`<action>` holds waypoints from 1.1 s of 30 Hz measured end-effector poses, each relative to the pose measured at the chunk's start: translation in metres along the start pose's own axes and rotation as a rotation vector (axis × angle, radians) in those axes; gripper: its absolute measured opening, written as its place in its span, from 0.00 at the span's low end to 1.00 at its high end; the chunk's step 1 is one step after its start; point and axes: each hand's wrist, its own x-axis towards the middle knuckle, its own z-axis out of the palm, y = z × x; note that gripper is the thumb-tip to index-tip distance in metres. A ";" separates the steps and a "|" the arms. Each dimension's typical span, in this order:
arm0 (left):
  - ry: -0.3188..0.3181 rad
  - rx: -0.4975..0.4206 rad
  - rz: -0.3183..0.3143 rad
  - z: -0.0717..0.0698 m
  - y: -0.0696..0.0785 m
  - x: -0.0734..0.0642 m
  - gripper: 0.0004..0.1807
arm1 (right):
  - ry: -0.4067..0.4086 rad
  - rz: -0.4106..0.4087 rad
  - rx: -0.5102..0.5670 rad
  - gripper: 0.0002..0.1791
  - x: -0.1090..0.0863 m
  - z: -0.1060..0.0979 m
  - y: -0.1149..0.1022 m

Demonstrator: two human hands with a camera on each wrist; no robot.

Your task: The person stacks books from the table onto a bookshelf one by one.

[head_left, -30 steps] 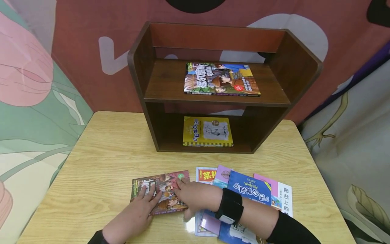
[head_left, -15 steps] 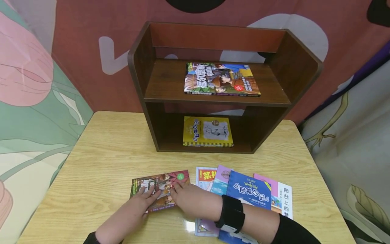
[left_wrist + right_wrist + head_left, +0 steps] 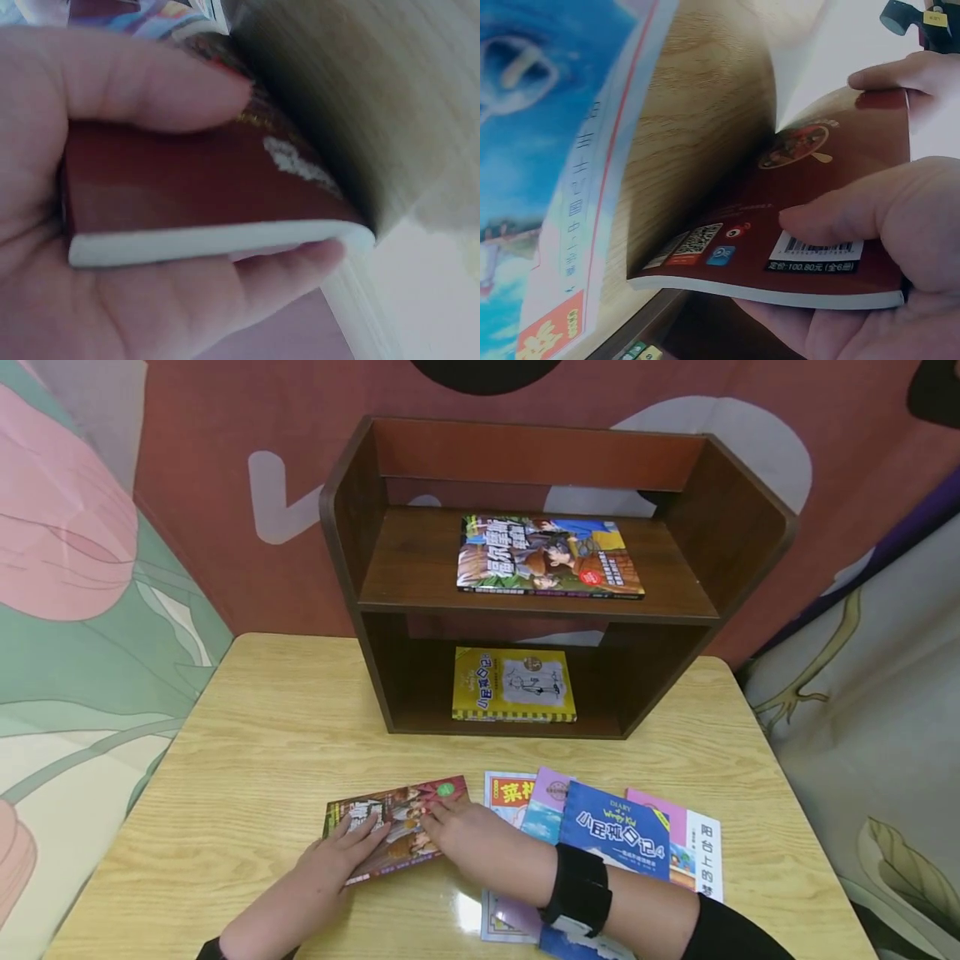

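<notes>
Partway done, by the look of it: a comic (image 3: 551,556) and a yellow book (image 3: 513,685) are already placed on the shelf (image 3: 408,560); a pile (image 3: 615,831) is left on the surface (image 3: 285,718). There too the red book (image 3: 405,820) is pinched — thumbs against fingers — by the left hand (image 3: 322,868) and right hand (image 3: 483,843), near edge raised. Its title end is pointed left; its long axis is laid crosswise, right end slightly farther off.

The held book (image 3: 403,836) is left of the overlapping books (image 3: 617,831), before the bookshelf (image 3: 411,560) on the table (image 3: 277,727).
</notes>
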 end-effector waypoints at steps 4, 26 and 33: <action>0.060 0.034 0.043 0.000 0.002 0.001 0.36 | 0.011 0.008 -0.001 0.24 -0.001 -0.002 0.003; 0.388 0.294 0.293 -0.020 0.033 0.030 0.33 | 0.243 0.097 0.088 0.26 -0.036 -0.024 0.034; 0.436 0.369 0.351 -0.027 0.045 0.056 0.32 | 0.414 0.131 0.078 0.30 -0.050 -0.018 0.052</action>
